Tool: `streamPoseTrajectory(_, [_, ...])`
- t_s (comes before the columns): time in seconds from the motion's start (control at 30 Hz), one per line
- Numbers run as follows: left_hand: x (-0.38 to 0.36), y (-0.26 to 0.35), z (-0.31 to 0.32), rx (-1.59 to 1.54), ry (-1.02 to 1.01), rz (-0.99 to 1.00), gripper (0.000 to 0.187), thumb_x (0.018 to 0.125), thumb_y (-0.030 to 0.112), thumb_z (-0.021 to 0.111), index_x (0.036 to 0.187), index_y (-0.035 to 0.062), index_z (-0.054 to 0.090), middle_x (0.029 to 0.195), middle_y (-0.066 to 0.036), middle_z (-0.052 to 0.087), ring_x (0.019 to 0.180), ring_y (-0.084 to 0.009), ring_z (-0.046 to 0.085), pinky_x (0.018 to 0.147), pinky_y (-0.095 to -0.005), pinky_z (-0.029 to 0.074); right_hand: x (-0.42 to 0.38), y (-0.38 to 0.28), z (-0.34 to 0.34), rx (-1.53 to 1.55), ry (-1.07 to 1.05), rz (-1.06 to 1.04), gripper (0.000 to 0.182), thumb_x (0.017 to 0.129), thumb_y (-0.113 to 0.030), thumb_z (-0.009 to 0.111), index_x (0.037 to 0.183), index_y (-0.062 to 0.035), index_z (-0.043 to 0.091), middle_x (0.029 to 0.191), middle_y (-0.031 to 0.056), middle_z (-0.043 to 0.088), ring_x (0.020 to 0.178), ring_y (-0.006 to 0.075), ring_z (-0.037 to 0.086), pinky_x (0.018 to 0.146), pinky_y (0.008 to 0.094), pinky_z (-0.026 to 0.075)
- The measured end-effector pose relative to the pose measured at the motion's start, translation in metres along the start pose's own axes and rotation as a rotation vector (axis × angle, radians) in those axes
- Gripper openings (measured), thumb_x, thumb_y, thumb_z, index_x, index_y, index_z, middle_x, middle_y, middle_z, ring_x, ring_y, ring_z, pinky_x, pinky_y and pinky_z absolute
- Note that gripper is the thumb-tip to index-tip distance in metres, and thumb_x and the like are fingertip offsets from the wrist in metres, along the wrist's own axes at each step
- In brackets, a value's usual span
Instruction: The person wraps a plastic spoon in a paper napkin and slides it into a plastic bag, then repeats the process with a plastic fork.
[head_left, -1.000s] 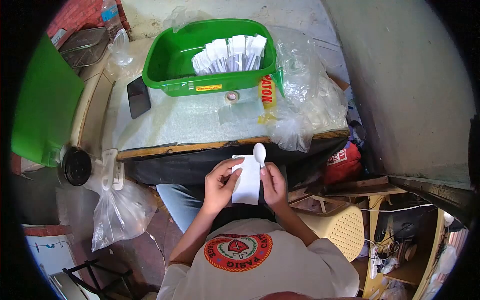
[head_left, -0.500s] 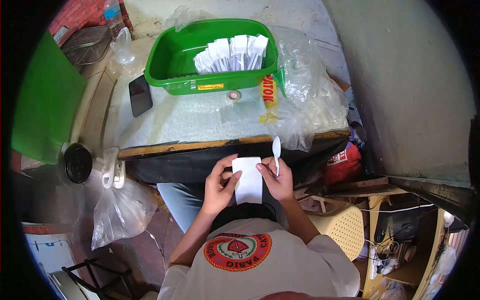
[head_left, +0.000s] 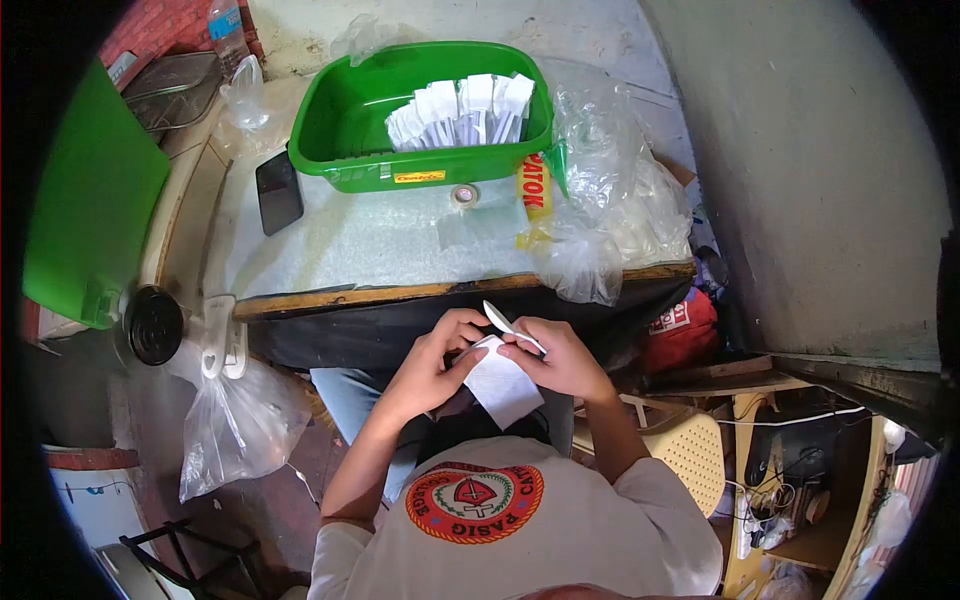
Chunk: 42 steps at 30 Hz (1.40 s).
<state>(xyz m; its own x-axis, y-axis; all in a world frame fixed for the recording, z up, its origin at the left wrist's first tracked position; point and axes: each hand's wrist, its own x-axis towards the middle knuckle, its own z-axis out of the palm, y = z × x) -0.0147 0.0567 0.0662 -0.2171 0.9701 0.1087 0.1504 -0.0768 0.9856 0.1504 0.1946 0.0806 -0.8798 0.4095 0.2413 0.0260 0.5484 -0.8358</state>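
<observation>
My left hand point(head_left: 445, 358) pinches the left upper edge of a white paper napkin point(head_left: 507, 390), which hangs tilted above my lap. In my right hand point(head_left: 563, 360) is a white plastic spoon point(head_left: 497, 317), its bowl pointing up and left, close to the left fingers. The right thumb also presses on the napkin's upper right part. Fingers cover the napkin's top edge and part of the spoon's handle. Across the table, a green basin point(head_left: 345, 175) holds a row of several white paper-wrapped bundles point(head_left: 480, 95).
On the table point(head_left: 360, 240) are a phone point(head_left: 279, 192), a roll of tape point(head_left: 464, 196), a yellow packet point(head_left: 534, 185) and crumpled clear plastic bags point(head_left: 610, 180). A plastic bag point(head_left: 240, 430) hangs at the left. A beige perforated chair point(head_left: 685, 450) stands at the right.
The spoon has swung from nearly upright to leaning left, and moved to the napkin's top. My hands have come closer together, and the napkin has tilted.
</observation>
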Motion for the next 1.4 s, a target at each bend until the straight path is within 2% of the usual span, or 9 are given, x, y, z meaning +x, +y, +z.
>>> streamPoseTrajectory(0.13, [-0.004, -0.012, -0.002, -0.154, 0.021, 0.07, 0.03, 0.09, -0.005, 0.059, 0.117, 0.0026, 0.05, 0.091, -0.007, 0.063, 0.086, -0.0112, 0.062, 0.073, -0.0257, 0.049, 0.001, 0.003, -0.001, -0.018, -0.061, 0.017, 0.014, 0.085, -0.006, 0.07, 0.087, 0.0005, 0.057, 0.065, 0.0057, 0.046, 0.057, 0.0126, 0.041, 0.052, 0.0287, 0.036])
streamPoseTrajectory(0.2, [-0.004, -0.01, -0.009, -0.047, -0.103, 0.057, 0.021, 0.088, -0.007, 0.059, 0.106, 0.0015, 0.058, 0.091, -0.007, 0.063, 0.088, -0.0132, 0.062, 0.075, -0.026, 0.049, 0.002, 0.007, 0.002, -0.008, -0.055, -0.009, 0.013, 0.085, -0.005, 0.069, 0.087, 0.0008, 0.057, 0.065, 0.006, 0.045, 0.058, 0.0126, 0.041, 0.053, 0.0285, 0.036])
streamPoseTrajectory(0.3, [-0.002, 0.001, -0.012, 0.044, -0.112, 0.041, 0.014, 0.085, -0.007, 0.061, 0.097, 0.0008, 0.065, 0.092, -0.008, 0.065, 0.088, -0.0168, 0.064, 0.077, -0.0274, 0.05, 0.006, 0.007, 0.005, 0.024, -0.029, -0.033, 0.012, 0.085, -0.004, 0.068, 0.087, 0.001, 0.057, 0.066, 0.0058, 0.045, 0.059, 0.0121, 0.04, 0.053, 0.0277, 0.036])
streamPoseTrajectory(0.5, [0.005, 0.003, -0.008, 0.121, -0.126, 0.173, 0.023, 0.084, -0.008, 0.061, 0.103, 0.003, 0.069, 0.095, -0.01, 0.066, 0.089, -0.0239, 0.066, 0.077, -0.0314, 0.051, 0.013, 0.005, 0.008, 0.097, 0.039, -0.022, 0.01, 0.084, -0.002, 0.068, 0.089, 0.0004, 0.059, 0.068, 0.0026, 0.046, 0.06, 0.0096, 0.041, 0.054, 0.0261, 0.035])
streamPoseTrajectory(0.73, [0.004, 0.001, -0.009, 0.144, -0.143, 0.136, 0.027, 0.084, -0.009, 0.06, 0.107, 0.0036, 0.069, 0.097, -0.011, 0.066, 0.088, -0.0245, 0.065, 0.076, -0.0314, 0.05, 0.007, 0.018, 0.012, 0.124, 0.071, 0.034, 0.009, 0.085, -0.003, 0.068, 0.088, -0.0012, 0.06, 0.066, -0.0011, 0.05, 0.058, 0.0046, 0.043, 0.053, 0.0235, 0.036])
streamPoseTrajectory(0.97, [0.002, 0.0, -0.013, 0.139, -0.07, 0.1, 0.025, 0.086, -0.007, 0.06, 0.107, 0.0038, 0.069, 0.101, -0.011, 0.066, 0.088, -0.0198, 0.065, 0.074, -0.0297, 0.05, -0.005, 0.018, 0.003, 0.154, 0.025, 0.102, 0.01, 0.085, -0.004, 0.07, 0.089, -0.0015, 0.061, 0.066, -0.0011, 0.052, 0.061, 0.0041, 0.047, 0.055, 0.0218, 0.038])
streamPoseTrajectory(1.03, [0.002, 0.0, -0.011, 0.137, -0.057, 0.109, 0.024, 0.087, -0.006, 0.06, 0.107, 0.0035, 0.069, 0.101, -0.011, 0.066, 0.089, -0.0189, 0.065, 0.075, -0.0291, 0.05, -0.005, 0.021, 0.001, 0.137, -0.015, 0.119, 0.013, 0.083, -0.004, 0.071, 0.089, -0.0006, 0.06, 0.066, 0.0018, 0.047, 0.06, 0.0096, 0.044, 0.056, 0.0257, 0.039])
streamPoseTrajectory(1.17, [0.003, -0.001, -0.008, 0.089, 0.005, 0.06, 0.022, 0.089, -0.005, 0.059, 0.107, 0.0022, 0.068, 0.104, -0.01, 0.065, 0.09, -0.0173, 0.064, 0.076, -0.0275, 0.05, -0.003, 0.017, -0.008, 0.129, -0.038, 0.038, 0.013, 0.083, -0.004, 0.071, 0.09, 0.0001, 0.06, 0.068, 0.0031, 0.05, 0.062, 0.0098, 0.046, 0.058, 0.0263, 0.041])
streamPoseTrajectory(1.4, [0.0, -0.002, -0.014, 0.101, 0.09, 0.053, 0.022, 0.09, -0.005, 0.058, 0.108, 0.0021, 0.068, 0.104, -0.01, 0.065, 0.089, -0.0153, 0.062, 0.077, -0.0265, 0.05, -0.017, 0.033, -0.017, 0.195, -0.027, 0.136, 0.012, 0.085, -0.001, 0.069, 0.089, -0.0004, 0.058, 0.071, 0.0003, 0.054, 0.065, 0.0069, 0.05, 0.061, 0.0234, 0.042])
